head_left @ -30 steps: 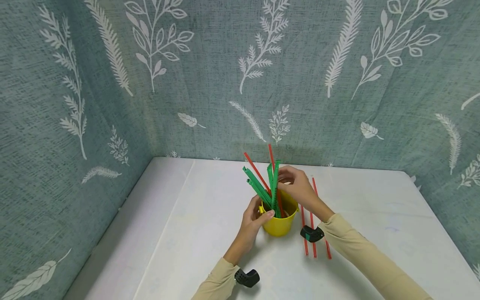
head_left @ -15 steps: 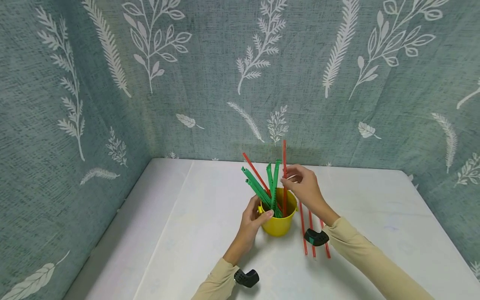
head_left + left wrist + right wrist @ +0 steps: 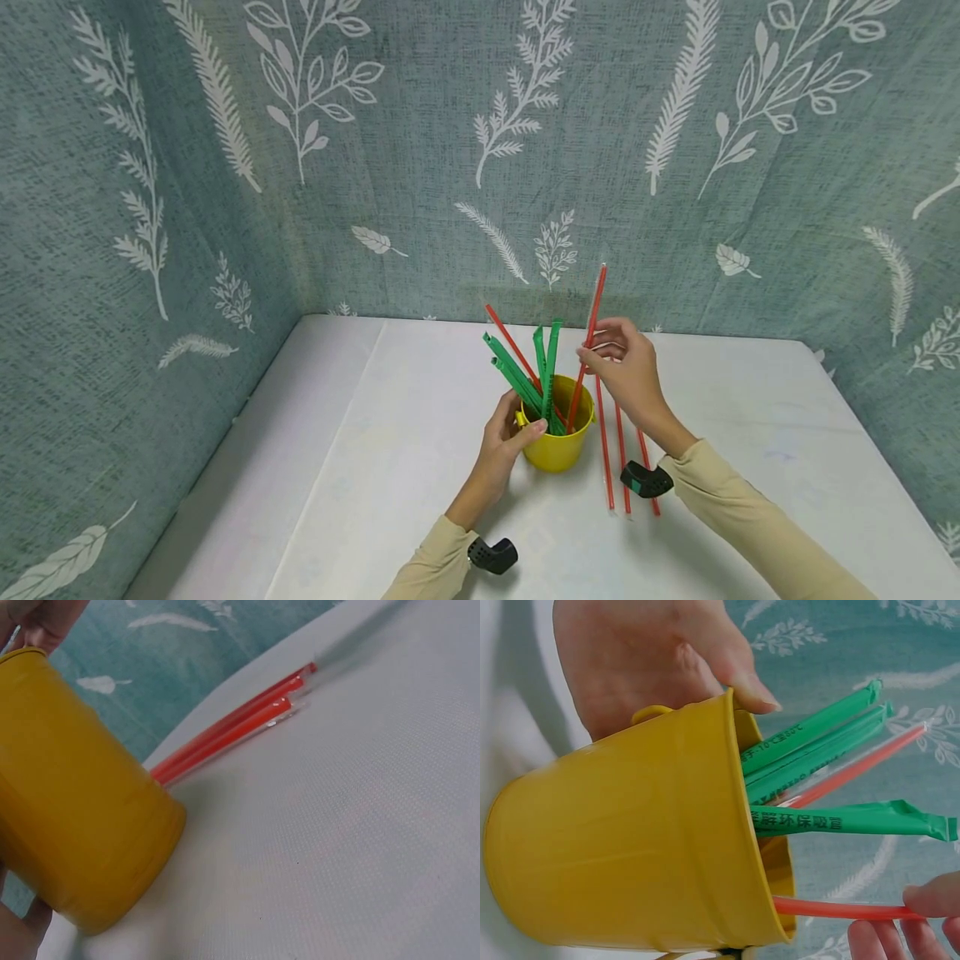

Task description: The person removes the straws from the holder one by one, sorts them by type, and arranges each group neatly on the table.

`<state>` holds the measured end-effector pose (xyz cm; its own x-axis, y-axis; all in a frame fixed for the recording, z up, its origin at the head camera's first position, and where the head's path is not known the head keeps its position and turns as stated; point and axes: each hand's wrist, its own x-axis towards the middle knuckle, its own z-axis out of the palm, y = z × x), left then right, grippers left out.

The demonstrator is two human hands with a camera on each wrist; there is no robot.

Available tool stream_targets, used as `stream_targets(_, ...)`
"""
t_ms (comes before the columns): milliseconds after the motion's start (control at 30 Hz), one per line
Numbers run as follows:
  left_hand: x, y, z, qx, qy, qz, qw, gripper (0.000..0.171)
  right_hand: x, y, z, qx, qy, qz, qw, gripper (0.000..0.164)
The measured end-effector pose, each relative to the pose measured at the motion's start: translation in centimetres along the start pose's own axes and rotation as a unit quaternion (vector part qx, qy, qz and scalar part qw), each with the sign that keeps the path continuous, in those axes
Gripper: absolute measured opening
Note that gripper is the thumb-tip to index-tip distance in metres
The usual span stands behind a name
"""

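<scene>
Head view first: leaf-printed cloth (image 3: 427,150) rises at the back and left, cut off at the top. Below it spreads the white worktop (image 3: 360,500), its far edge meeting the cloth, its near edge out of frame; it runs well out to both sides of me. Tan sleeves (image 3: 765,525) leave at the bottom.

My right hand (image 3: 630,375) pinches a red straw (image 3: 596,304) whose lower end disappears inside the yellow bucket (image 3: 555,454); the right wrist view crops that hand to fingertips. My left hand (image 3: 498,442) clasps the bucket's side, thumb over the rim, other fingers mostly hidden. The bucket stands well short of the far edge.

Green-wrapped straws (image 3: 517,383) overlap in it, too bunched to count, with a second red straw (image 3: 513,341) leaning left among them. Three loose red straws (image 3: 603,442) lie just beside the bucket, to its right, partly covered by my right hand and its black wrist device (image 3: 647,480).
</scene>
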<state>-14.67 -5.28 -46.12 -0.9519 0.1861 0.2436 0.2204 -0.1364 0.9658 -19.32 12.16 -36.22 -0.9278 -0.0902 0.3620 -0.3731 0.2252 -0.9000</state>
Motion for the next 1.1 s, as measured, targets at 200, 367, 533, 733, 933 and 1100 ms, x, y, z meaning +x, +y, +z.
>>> stream_targets(200, -0.1, 0.0, -0.1, 0.002, 0.000, -0.003, 1.0000, 0.053, 0.0, -0.2, -0.6, 0.024, 0.012, -0.025, 0.999, 0.036)
stream_targets(367, 0.0, 0.0, 0.1, -0.004, 0.002, -0.005, 1.0000, 0.053, 0.0, -0.6, -1.1, 0.024, 0.025, -0.043, 0.999, 0.035)
stream_targets(533, 0.0, 0.0, 0.2, -0.008, 0.005, -0.002, 1.0000, 0.052, -0.1, -1.1, -1.5, 0.026, 0.036, -0.054, 0.998, 0.034)
stream_targets(733, 0.5, -2.2, -0.2, -0.013, 0.011, -0.008, 0.9998, 0.052, 0.3, 0.2, -2.1, 0.048, 0.051, -0.062, 0.996, 0.035)
stream_targets(933, 0.6, -2.7, -0.4, -0.012, 0.012, -0.012, 0.9998, 0.051, -0.1, -0.4, -2.3, 0.054, 0.066, -0.066, 0.994, 0.034)
stream_targets(1100, 0.6, -2.6, -0.3, -0.009, 0.011, -0.004, 0.9999, 0.051, -0.6, -1.4, -2.5, 0.051, 0.081, -0.062, 0.993, 0.034)
